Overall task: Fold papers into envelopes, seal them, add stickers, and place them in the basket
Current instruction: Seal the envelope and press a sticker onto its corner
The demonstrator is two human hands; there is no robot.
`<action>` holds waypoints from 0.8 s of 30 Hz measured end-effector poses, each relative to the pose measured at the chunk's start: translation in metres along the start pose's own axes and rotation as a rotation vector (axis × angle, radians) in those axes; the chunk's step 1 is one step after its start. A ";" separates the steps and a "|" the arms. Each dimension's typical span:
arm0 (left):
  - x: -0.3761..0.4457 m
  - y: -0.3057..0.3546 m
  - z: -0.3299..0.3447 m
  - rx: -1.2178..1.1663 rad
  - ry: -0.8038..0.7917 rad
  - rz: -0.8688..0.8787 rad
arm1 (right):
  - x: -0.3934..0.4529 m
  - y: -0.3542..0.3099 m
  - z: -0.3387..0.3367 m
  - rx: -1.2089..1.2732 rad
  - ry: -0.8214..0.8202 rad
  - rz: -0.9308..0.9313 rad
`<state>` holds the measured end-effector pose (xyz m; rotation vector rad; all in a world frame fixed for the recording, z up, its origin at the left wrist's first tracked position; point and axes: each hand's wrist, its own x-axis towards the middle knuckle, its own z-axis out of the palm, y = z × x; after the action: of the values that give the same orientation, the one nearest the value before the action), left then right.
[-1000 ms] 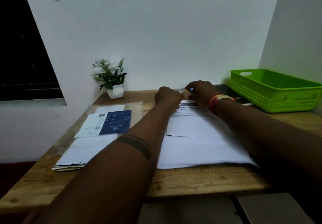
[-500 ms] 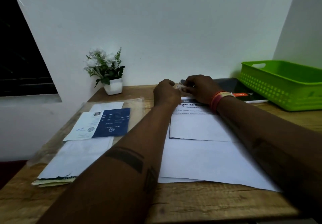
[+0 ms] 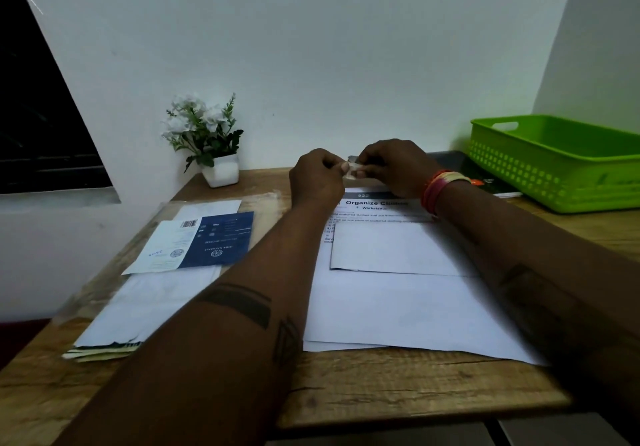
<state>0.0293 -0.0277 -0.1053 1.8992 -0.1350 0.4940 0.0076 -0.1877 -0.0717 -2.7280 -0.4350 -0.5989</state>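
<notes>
Small pale scrap point(image 3: 352, 170), maybe a sticker or tape piece, pinched between both hands above the far end of the desk point(image 3: 381, 390); too small and blurred to say which. Left hand point(image 3: 317, 177) fingers curled, thumb and fingertip nipping the scrap's left edge. Right hand point(image 3: 393, 165) curled too, pinching the right edge; what lies behind its knuckles is hidden. Below the hands, a folded white paper point(image 3: 398, 248) lies on larger white sheets point(image 3: 398, 310); a printed sheet point(image 3: 377, 208) pokes out at the far side, its heading partly covered by the right wrist. Left, an envelope stack point(image 3: 138, 310) with a blue-and-white packet point(image 3: 197, 243) on top. Green basket point(image 3: 554, 168) at far right, cut off by frame edge. Potted white flowers point(image 3: 207, 140) by the wall.
</notes>
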 end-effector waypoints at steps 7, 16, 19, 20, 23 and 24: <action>0.006 -0.004 -0.006 -0.124 0.010 -0.119 | -0.005 0.009 -0.006 0.125 0.039 0.068; 0.003 -0.007 -0.001 -0.144 -0.035 -0.090 | -0.001 0.014 0.010 -0.152 -0.054 0.150; 0.003 -0.006 -0.001 -0.156 -0.065 -0.077 | 0.001 0.014 0.013 -0.202 -0.081 0.152; 0.003 -0.006 0.000 -0.155 -0.073 -0.072 | 0.001 0.013 0.013 -0.205 -0.086 0.156; 0.002 -0.006 -0.001 -0.138 -0.073 -0.054 | 0.004 0.017 0.012 -0.168 -0.023 0.180; 0.002 -0.006 -0.001 -0.146 -0.076 -0.054 | 0.005 0.018 0.010 -0.131 0.037 0.185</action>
<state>0.0326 -0.0240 -0.1098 1.7748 -0.1649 0.3656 0.0214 -0.1994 -0.0825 -2.8334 -0.1353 -0.6477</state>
